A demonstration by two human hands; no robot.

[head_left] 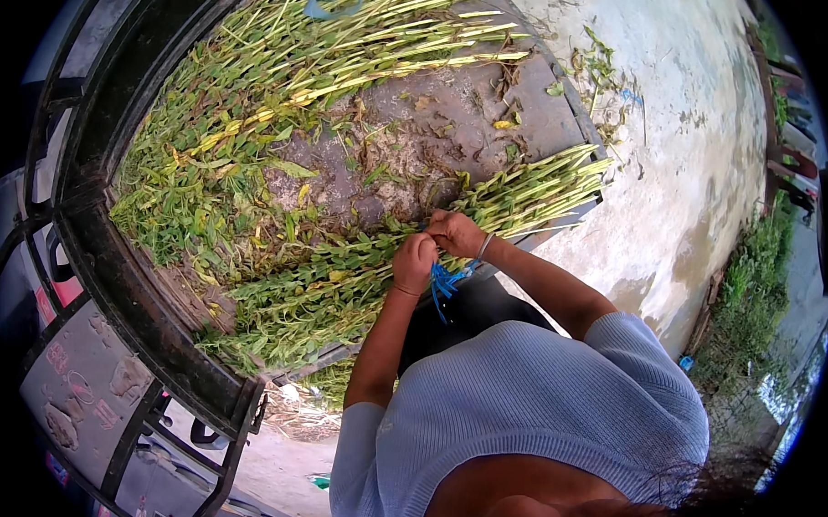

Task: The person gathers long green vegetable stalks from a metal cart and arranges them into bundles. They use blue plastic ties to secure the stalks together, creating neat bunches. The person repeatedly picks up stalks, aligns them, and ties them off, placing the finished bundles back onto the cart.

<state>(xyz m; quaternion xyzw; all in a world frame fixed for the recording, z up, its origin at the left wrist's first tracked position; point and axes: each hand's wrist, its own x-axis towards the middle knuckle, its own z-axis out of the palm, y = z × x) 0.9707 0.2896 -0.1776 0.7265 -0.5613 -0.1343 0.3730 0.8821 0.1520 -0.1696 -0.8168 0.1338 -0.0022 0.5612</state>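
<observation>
Long bundle of green leafy stalks (pixel 341 272) lies along the near edge of a brown metal cargo bed (pixel 548 126): L part dense w/ green leaves & a few yellow ones, R part mostly bare, pale yellow-green stems, cut ends fanned out & reaching past the bed's R edge. Thin bright-blue strips (pixel 446 281) hang in a loose tuft at its near side, approx mid-length.

Around it, L to R: black tubular metal railing (pixel 33 217) at far L; heap of loose green & yellowing leaves (pixel 188 189) in the bed's L part, running up to the bundle; larger spread of green-yellow stalks (pixel 289 67) across the far side, w/ dry leaf litter on bare metal btwn; pale concrete ground (pixel 681 76) to the R. Person's forearms cross the near side, & the hands cover part of the bundle's middle.

L hand (pixel 415 261) has fingers curled in, at the bundle's near side, strips just below. R hand (pixel 457 232) meets it fingertip to fingertip, also curled, over the bundle's mid. Can't tell what either pinches, b/c fingers hide it. Bundle extends out to both sides of the hands.
</observation>
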